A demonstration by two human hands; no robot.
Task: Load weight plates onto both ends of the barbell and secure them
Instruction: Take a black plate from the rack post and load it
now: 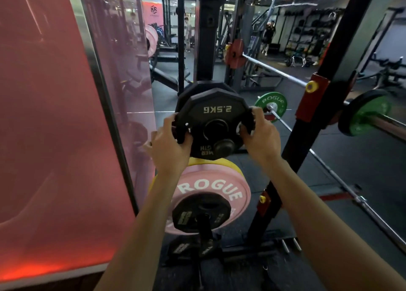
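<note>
At twelve o'clock before the person, both hands grip the 2.5kg plate point(214, 121) by its edges, left hand point(168, 145) at nine, right hand point(260, 134) at three, steadying it off the storage peg point(224, 147); barbell point(283, 120) waits at two

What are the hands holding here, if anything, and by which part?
Both hands hold the black 2.5 kg plate: the left hand grips its left edge, the right hand its right edge, fingers curled through the grip holes.
</note>
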